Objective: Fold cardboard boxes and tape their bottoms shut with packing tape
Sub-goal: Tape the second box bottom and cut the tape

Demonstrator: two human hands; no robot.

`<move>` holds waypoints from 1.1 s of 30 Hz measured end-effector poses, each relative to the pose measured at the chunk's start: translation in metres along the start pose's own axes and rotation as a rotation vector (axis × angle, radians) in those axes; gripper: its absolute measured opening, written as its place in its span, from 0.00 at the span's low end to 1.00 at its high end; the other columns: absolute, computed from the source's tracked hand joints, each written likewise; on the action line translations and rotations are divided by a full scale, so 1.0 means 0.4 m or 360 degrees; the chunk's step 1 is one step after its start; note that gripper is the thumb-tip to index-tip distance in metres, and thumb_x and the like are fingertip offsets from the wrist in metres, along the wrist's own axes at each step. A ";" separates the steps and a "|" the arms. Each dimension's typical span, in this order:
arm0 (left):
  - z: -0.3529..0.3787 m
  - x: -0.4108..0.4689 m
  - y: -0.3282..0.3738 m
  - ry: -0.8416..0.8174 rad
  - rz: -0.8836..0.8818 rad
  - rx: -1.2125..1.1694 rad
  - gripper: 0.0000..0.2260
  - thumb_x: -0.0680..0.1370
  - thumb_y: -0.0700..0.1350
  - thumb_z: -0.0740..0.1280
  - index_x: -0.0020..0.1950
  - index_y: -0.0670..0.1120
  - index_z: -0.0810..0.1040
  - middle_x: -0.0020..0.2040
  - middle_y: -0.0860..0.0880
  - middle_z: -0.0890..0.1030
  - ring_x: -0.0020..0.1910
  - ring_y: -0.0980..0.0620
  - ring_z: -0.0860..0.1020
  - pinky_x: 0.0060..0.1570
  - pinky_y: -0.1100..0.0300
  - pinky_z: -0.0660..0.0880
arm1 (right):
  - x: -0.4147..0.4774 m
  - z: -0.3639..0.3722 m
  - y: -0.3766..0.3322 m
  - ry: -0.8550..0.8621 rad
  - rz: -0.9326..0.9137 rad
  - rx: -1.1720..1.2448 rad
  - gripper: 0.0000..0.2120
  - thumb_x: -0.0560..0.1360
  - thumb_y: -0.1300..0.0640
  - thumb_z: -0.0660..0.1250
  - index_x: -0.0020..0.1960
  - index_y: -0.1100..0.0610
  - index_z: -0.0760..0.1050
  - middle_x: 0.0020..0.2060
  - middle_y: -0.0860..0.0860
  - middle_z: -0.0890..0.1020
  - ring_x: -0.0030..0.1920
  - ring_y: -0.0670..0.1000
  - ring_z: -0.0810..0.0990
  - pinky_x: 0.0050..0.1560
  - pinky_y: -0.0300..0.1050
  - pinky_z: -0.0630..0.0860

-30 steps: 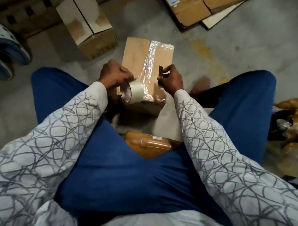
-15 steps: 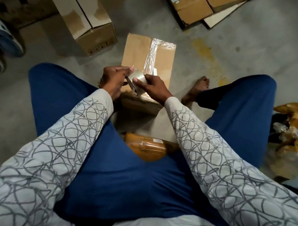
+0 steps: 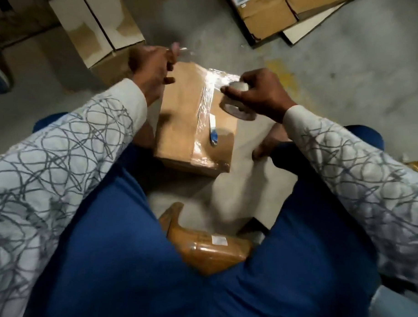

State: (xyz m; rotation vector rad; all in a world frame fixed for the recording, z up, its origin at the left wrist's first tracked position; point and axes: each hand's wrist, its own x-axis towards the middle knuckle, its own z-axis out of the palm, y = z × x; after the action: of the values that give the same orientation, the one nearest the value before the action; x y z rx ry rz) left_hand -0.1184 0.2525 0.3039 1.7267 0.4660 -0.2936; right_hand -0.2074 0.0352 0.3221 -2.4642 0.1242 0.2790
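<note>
A brown cardboard box (image 3: 180,126) stands on the floor between my knees, with a strip of clear packing tape (image 3: 205,104) running along its middle seam. My right hand (image 3: 265,94) grips the roll of tape (image 3: 237,107) over the box's far right corner. My left hand (image 3: 150,65) is raised beyond the box's far left edge and pinches the loose end of the tape (image 3: 180,49). Shiny tape stretches between the two hands. A small blue and white cutter (image 3: 213,133) lies on top of the box.
Another folded box (image 3: 104,31) stands at the back left, and flattened cardboard (image 3: 281,13) lies at the back right. A brown plastic-wrapped package (image 3: 206,251) rests between my blue-trousered legs. My bare foot (image 3: 269,142) is just right of the box.
The roll went from my left hand to my right. My hands drew apart, pulling out tape. The cutter left my right hand and now lies on the box.
</note>
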 end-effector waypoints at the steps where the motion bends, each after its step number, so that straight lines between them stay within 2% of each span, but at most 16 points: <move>1: -0.002 0.040 0.004 0.0030 -0.0055 -0.0053 0.12 0.76 0.46 0.74 0.54 0.39 0.85 0.44 0.49 0.86 0.41 0.53 0.80 0.44 0.49 0.84 | 0.018 -0.005 0.029 0.0021 0.0018 -0.0025 0.25 0.75 0.39 0.71 0.28 0.50 0.65 0.24 0.46 0.66 0.27 0.46 0.65 0.30 0.41 0.60; 3: 0.003 0.100 -0.010 0.0021 -0.0153 -0.0064 0.11 0.75 0.49 0.76 0.52 0.44 0.85 0.46 0.50 0.86 0.43 0.53 0.81 0.43 0.54 0.84 | 0.060 -0.001 0.082 0.0071 0.0092 -0.0011 0.22 0.73 0.37 0.72 0.32 0.51 0.71 0.27 0.46 0.71 0.31 0.47 0.69 0.32 0.41 0.63; 4: 0.013 0.121 -0.024 0.0012 -0.0197 -0.0059 0.10 0.74 0.51 0.76 0.50 0.46 0.85 0.45 0.50 0.85 0.44 0.53 0.80 0.42 0.57 0.83 | 0.083 0.004 0.096 0.0086 0.0132 0.0025 0.20 0.71 0.35 0.73 0.38 0.52 0.76 0.31 0.46 0.75 0.33 0.46 0.73 0.34 0.40 0.65; 6: 0.031 0.163 -0.045 0.0106 -0.0273 -0.0072 0.08 0.75 0.51 0.75 0.45 0.48 0.83 0.41 0.51 0.81 0.39 0.54 0.78 0.38 0.60 0.81 | 0.133 0.013 0.109 0.0054 0.0124 0.0080 0.20 0.70 0.34 0.73 0.48 0.50 0.80 0.38 0.45 0.80 0.36 0.43 0.77 0.37 0.38 0.69; 7: 0.031 0.190 -0.048 0.0186 -0.0310 -0.0084 0.07 0.75 0.51 0.75 0.43 0.48 0.82 0.39 0.52 0.80 0.37 0.55 0.76 0.35 0.61 0.79 | 0.160 0.014 0.117 0.0015 0.0076 0.0055 0.20 0.70 0.33 0.72 0.50 0.48 0.81 0.39 0.46 0.81 0.36 0.43 0.78 0.38 0.40 0.70; 9: 0.008 0.254 -0.049 0.0324 -0.0412 -0.0175 0.07 0.76 0.50 0.74 0.42 0.50 0.80 0.40 0.53 0.80 0.37 0.56 0.75 0.33 0.63 0.78 | 0.209 0.012 0.143 -0.0075 0.0020 -0.0044 0.19 0.71 0.32 0.70 0.49 0.46 0.83 0.38 0.48 0.83 0.39 0.48 0.80 0.39 0.45 0.73; 11: -0.025 0.308 -0.060 0.0383 -0.0560 -0.0251 0.06 0.77 0.50 0.73 0.48 0.50 0.80 0.42 0.53 0.79 0.38 0.57 0.75 0.33 0.64 0.78 | 0.243 0.001 0.184 -0.0193 0.0048 -0.0143 0.19 0.71 0.31 0.70 0.47 0.45 0.83 0.37 0.50 0.83 0.42 0.52 0.82 0.42 0.49 0.76; 14: -0.021 0.353 -0.107 0.0252 -0.0662 -0.0137 0.12 0.78 0.52 0.72 0.57 0.47 0.83 0.41 0.53 0.78 0.34 0.57 0.73 0.29 0.66 0.75 | 0.273 -0.013 0.243 -0.0248 0.0164 -0.0253 0.19 0.70 0.31 0.71 0.49 0.45 0.84 0.36 0.51 0.82 0.43 0.55 0.83 0.44 0.52 0.78; 18: 0.016 0.370 -0.143 0.0060 -0.0723 -0.0125 0.04 0.78 0.46 0.73 0.47 0.48 0.79 0.41 0.52 0.78 0.34 0.56 0.74 0.30 0.66 0.77 | 0.328 0.002 0.297 -0.0133 0.0209 -0.0477 0.22 0.70 0.30 0.67 0.52 0.44 0.84 0.43 0.56 0.85 0.46 0.61 0.83 0.41 0.52 0.78; 20: 0.024 0.380 -0.145 0.0051 -0.0724 -0.0126 0.04 0.77 0.44 0.74 0.47 0.47 0.80 0.42 0.51 0.80 0.35 0.54 0.75 0.32 0.66 0.78 | 0.354 0.001 0.308 -0.0128 0.0251 -0.0528 0.22 0.72 0.31 0.67 0.54 0.46 0.84 0.45 0.58 0.85 0.47 0.63 0.82 0.40 0.52 0.76; 23: 0.042 0.396 -0.132 0.0081 -0.0717 -0.0058 0.05 0.76 0.47 0.75 0.49 0.47 0.83 0.43 0.52 0.81 0.34 0.53 0.75 0.31 0.64 0.78 | 0.379 -0.006 0.327 -0.0135 0.0293 -0.0532 0.23 0.73 0.33 0.68 0.56 0.48 0.85 0.46 0.60 0.85 0.47 0.64 0.82 0.39 0.51 0.74; 26: 0.055 0.410 -0.128 0.0106 -0.0733 0.0110 0.07 0.76 0.52 0.74 0.46 0.49 0.83 0.43 0.52 0.83 0.34 0.50 0.75 0.29 0.60 0.77 | 0.396 0.000 0.343 -0.0190 0.0313 -0.0497 0.23 0.73 0.32 0.67 0.56 0.48 0.85 0.46 0.60 0.85 0.47 0.63 0.83 0.38 0.48 0.71; 33: 0.097 0.420 -0.121 0.0327 -0.0674 0.0300 0.10 0.76 0.54 0.72 0.45 0.49 0.85 0.41 0.53 0.86 0.31 0.51 0.78 0.28 0.58 0.76 | 0.407 0.016 0.368 -0.0322 0.0418 -0.0394 0.25 0.70 0.29 0.68 0.56 0.45 0.84 0.51 0.58 0.85 0.53 0.63 0.82 0.44 0.48 0.73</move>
State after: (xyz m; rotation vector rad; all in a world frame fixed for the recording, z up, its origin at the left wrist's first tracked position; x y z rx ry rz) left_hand 0.0103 0.2467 0.1796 1.8399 0.9854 -0.4768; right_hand -0.0735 -0.0798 0.1919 -2.6445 0.3456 0.6920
